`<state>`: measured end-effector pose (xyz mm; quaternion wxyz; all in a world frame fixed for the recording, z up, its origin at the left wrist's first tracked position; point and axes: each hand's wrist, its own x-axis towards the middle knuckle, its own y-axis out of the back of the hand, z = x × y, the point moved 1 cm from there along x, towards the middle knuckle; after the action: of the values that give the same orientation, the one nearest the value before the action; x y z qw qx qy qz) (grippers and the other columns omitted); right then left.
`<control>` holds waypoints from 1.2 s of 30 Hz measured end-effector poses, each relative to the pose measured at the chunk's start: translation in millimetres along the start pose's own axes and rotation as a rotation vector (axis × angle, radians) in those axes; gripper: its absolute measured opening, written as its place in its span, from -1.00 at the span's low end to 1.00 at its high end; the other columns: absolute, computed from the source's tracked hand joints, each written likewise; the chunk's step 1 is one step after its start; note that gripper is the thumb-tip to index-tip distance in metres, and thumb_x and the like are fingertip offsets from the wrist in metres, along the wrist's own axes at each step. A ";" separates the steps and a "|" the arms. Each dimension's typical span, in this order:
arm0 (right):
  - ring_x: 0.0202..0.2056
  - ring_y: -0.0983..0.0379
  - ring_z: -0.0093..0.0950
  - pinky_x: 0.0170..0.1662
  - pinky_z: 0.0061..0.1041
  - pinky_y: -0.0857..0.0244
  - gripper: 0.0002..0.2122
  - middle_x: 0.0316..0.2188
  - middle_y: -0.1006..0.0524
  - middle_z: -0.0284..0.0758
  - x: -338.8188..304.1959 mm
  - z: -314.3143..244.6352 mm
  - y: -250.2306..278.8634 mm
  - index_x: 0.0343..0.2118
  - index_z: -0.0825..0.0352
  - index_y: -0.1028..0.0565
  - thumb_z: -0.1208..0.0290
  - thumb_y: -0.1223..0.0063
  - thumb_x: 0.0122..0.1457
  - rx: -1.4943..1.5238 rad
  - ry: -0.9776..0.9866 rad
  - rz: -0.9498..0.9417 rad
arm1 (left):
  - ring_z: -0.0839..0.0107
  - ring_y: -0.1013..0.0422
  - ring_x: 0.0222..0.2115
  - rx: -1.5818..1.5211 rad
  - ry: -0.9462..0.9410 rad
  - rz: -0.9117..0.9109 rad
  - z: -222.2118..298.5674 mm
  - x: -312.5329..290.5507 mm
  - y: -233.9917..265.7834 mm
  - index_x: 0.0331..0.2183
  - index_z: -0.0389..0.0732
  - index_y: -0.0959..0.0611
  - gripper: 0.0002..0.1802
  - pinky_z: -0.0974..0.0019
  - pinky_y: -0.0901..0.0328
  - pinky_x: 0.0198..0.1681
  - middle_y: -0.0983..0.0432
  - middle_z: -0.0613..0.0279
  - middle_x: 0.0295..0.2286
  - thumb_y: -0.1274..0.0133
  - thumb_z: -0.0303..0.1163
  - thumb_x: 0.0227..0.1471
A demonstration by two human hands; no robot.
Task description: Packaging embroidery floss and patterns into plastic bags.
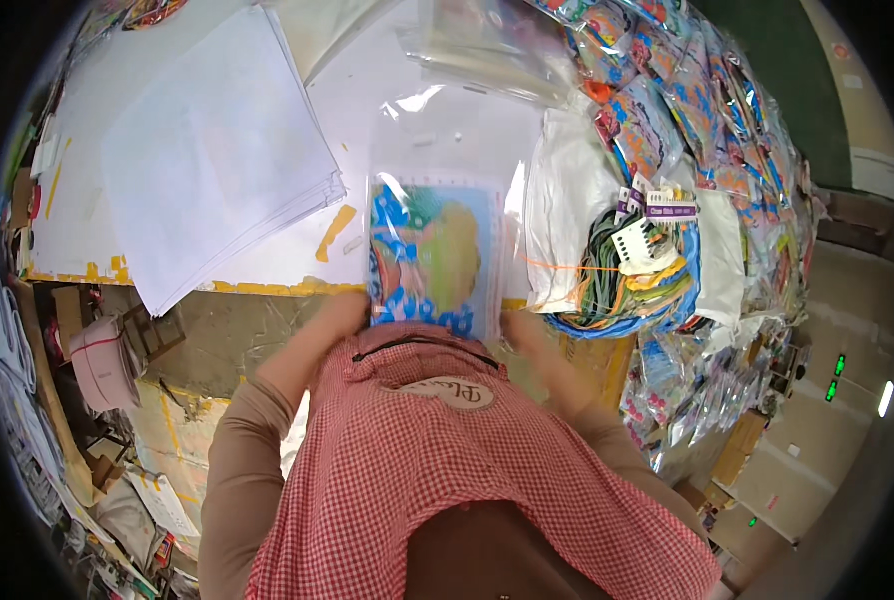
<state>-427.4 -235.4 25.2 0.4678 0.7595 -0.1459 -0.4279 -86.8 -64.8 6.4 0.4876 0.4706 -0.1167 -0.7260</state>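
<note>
A clear plastic bag (447, 130) lies at the table's front edge, its near end reaching over the edge to my apron. Inside its lower half shows a colourful printed picture (437, 255) in blue, green and tan. My left hand (345, 315) is at the bag's lower left side, and my right hand (517, 328) at its lower right side. Both hands are blurred, with their fingers mostly hidden, so I cannot make out how they meet the bag. To the right, a bundle of multicoloured thread skeins (647, 295) with white and purple card tags rests on white packets (572, 180).
White paper sheets (217, 150) are stacked on the white table (77, 230) to the left. More clear bags (487, 50) lie at the back. Many filled, shiny colourful packets (667, 90) are heaped along the right. A pink bundle (105, 362) sits below the table's left side.
</note>
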 end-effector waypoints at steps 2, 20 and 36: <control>-0.40 -0.43 -0.06 -0.39 -0.09 -0.28 -0.85 -0.47 -0.49 -0.09 14.9 3.2 10.6 -0.43 0.28 -0.44 0.35 0.15 0.10 0.069 0.013 -0.060 | -0.08 -0.47 -0.34 -0.086 0.104 0.083 6.2 3.9 36.7 -0.43 -0.28 -0.60 -0.78 -0.04 -0.34 -0.29 -0.52 -0.16 -0.40 0.06 -0.36 -0.09; -0.35 -0.46 -0.07 -0.28 -0.12 -0.32 -0.70 -0.44 -0.53 -0.08 37.4 -24.6 12.5 -0.42 0.34 -0.50 0.19 0.16 0.14 -0.049 -0.002 -0.301 | 0.18 -0.49 -0.46 -0.635 0.385 0.581 -27.8 -7.6 -2.2 -0.42 -0.30 -0.51 -0.83 0.20 -0.33 -0.40 -0.54 0.00 -0.52 0.03 -0.37 0.03; -0.43 -0.47 -0.13 -0.34 -0.17 -0.32 -0.84 -0.43 -0.51 -0.16 94.5 -230.9 36.5 -0.45 0.30 -0.43 0.30 0.06 0.07 0.282 0.652 -0.008 | 0.49 -0.47 -0.50 -1.896 0.537 0.209 15.3 -30.8 29.0 -0.38 -0.33 -0.52 -0.81 0.52 -0.38 -0.45 -0.55 0.16 -0.42 0.17 -0.47 0.10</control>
<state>-183.4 -177.9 52.4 0.3785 0.9138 -0.0435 -0.1405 -79.2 -58.4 50.2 0.7343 0.0217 0.5862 -0.3415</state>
